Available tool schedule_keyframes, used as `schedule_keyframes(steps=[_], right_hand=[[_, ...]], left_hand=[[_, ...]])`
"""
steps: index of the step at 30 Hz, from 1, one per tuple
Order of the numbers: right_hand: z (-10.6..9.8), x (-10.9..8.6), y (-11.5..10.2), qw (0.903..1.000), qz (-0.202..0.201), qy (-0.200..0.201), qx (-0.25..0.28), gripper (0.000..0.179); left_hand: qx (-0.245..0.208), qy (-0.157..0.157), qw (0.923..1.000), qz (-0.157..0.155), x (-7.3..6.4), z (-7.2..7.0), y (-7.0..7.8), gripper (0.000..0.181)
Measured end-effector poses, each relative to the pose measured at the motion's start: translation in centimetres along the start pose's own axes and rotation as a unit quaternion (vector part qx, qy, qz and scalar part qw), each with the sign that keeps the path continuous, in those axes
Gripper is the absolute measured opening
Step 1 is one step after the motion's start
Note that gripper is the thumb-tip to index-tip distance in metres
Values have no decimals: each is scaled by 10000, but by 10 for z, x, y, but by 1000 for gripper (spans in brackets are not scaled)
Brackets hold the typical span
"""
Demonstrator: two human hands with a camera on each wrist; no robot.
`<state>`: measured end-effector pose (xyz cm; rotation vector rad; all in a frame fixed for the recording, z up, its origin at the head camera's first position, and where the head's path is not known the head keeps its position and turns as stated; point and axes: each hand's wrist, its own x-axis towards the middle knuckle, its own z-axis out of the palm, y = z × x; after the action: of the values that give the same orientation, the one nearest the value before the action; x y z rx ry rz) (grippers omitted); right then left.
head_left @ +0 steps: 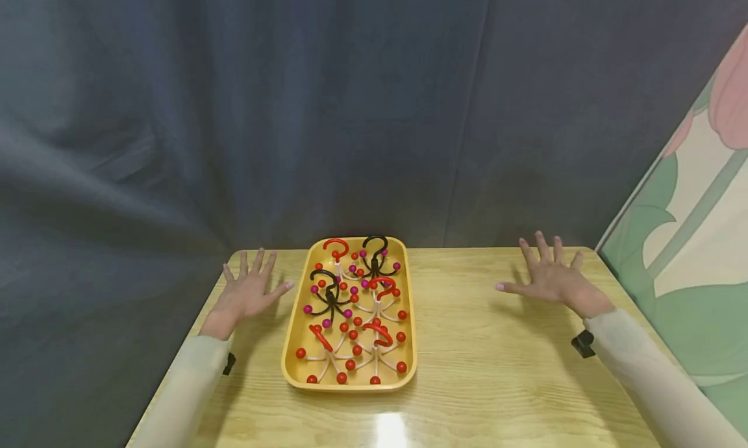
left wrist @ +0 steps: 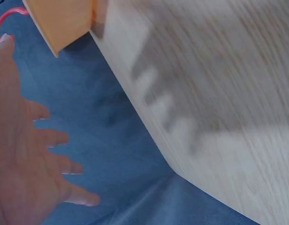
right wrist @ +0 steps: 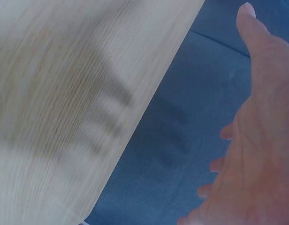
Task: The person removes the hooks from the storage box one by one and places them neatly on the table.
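My left hand (head_left: pixel 247 295) hovers over the table's left side with fingers spread, holding nothing. To its right stands a yellow tray (head_left: pixel 411 331). Inside lie several octopus-like hooked racks: some have a red hook and white arms tipped with red balls, such as the front right one (head_left: pixel 376 350); others are black with magenta balls, such as the left one (head_left: pixel 330 298). My right hand (head_left: pixel 555 280) is held above the table's right side, fingers spread and palm down, well apart from the tray. Both wrist views show a bare palm, the left (left wrist: pixel 22 159) and the right (right wrist: pixel 262 140).
The light wooden table (head_left: pixel 467 370) carries the tray left of its middle. A dark blue curtain (head_left: pixel 362 110) hangs behind and along the left. A cloth with flower patterns (head_left: pixel 695 253) borders the right side. Dark straps with a small block (head_left: pixel 583 343) sit at the wrists.
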<state>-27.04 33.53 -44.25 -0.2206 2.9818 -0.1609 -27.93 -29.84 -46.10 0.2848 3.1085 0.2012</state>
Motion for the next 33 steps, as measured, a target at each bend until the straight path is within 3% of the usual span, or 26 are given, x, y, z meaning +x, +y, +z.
schedule_keyframes(steps=[10, 16, 21, 25, 33], right_hand=[[-5, -6, -15, 9963, -618, 579, 109, 127], [-12, -9, -44, 9863, -1194, 1069, 393, 105], [-14, -14, -75, 9736, -1488, 1365, 1064, 86], [-16, -19, -98, 9619, -1556, 1439, 1729, 70], [-13, -33, -136, 9387, -1906, 1782, 2253, 50]], left_hand=[[-422, 22, 9991, -9, -4, -11, 15, 87], [-919, -65, 9957, 26, 1, -18, 18, 69], [-1711, -142, 9850, 170, 6, -16, 19, 56], [-2252, -248, 9739, 105, 9, -15, 21, 50], [-3002, -404, 9530, -46, 12, -11, 19, 41]])
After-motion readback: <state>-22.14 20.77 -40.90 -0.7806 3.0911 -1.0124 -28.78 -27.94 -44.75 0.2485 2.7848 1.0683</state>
